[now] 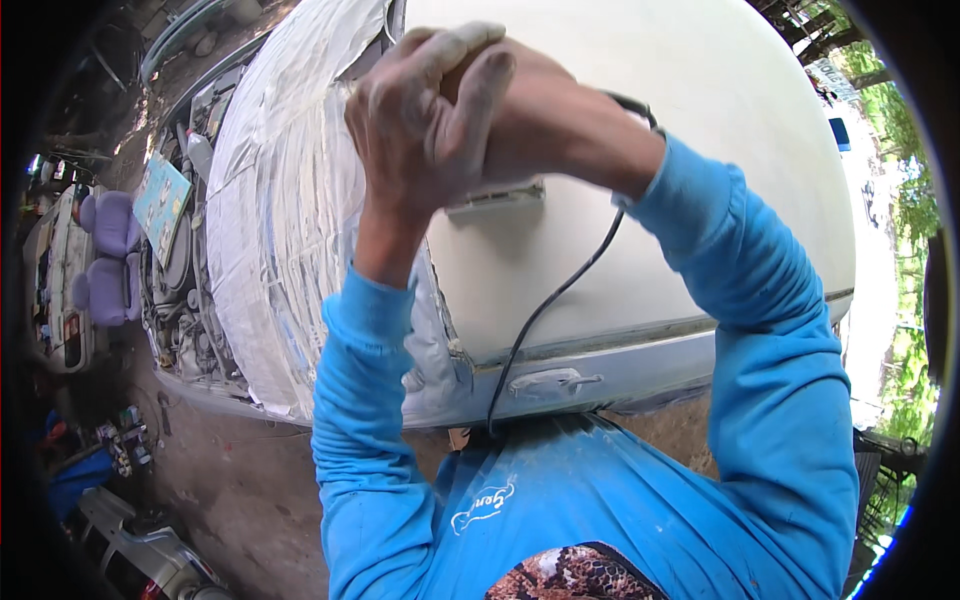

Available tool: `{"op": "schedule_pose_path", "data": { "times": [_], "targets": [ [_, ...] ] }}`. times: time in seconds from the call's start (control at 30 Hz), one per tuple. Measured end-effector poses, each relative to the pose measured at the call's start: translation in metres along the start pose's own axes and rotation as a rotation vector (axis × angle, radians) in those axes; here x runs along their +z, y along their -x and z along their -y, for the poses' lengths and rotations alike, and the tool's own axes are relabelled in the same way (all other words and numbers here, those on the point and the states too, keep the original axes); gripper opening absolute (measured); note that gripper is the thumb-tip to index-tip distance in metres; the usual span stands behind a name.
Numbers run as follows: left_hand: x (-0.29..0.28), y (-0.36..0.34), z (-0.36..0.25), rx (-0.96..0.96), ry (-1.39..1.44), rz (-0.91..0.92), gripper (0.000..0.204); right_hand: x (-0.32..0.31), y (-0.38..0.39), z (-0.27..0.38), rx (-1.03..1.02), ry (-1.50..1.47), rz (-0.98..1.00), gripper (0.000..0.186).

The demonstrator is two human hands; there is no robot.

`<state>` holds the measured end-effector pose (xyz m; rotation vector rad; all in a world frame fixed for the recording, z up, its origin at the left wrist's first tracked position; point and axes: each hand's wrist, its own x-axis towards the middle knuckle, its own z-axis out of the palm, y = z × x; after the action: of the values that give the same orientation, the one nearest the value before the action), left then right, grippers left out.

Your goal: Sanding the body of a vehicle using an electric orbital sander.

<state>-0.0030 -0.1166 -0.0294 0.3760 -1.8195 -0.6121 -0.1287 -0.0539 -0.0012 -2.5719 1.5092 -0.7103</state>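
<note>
My left hand [415, 130], dusty grey at the fingers, laps over my right hand [535, 110] above a cream car roof [680, 240]. Its fingers are bent, and the thumb lies across the right hand. The fingers of my right hand are hidden behind the left, so what they grip cannot be made out. Just below both hands shows the edge of a pale rectangular block [497, 197], mostly covered by them. A black cord [560, 290] loops from beside my right wrist down toward my waist.
White masking sheet [275, 220] covers the windshield area to the left. Beyond it lies an open engine bay [185, 310] with a colourful board [162, 205] on it. Purple seats [108, 255] stand farther left. A grey door handle [555, 382] is near my body.
</note>
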Motion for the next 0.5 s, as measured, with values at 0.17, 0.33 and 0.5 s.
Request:
{"op": "schedule_pose_path", "data": {
  "times": [0.17,0.33,0.5],
  "targets": [
    [-0.024,0.063,-0.059,0.039,0.037,0.009,0.059,0.003,0.039,0.082,0.017,-0.185,0.053,0.014],
    [-0.026,0.062,-0.076,0.005,-0.004,0.076,0.071,-0.005,0.042,0.092,0.022,-0.074,0.214,0.019],
    [0.005,0.008,-0.019,0.102,0.098,0.015,0.049,-0.003,0.019,0.018,-0.078,-0.170,-0.187,0.008]
  ]
}}
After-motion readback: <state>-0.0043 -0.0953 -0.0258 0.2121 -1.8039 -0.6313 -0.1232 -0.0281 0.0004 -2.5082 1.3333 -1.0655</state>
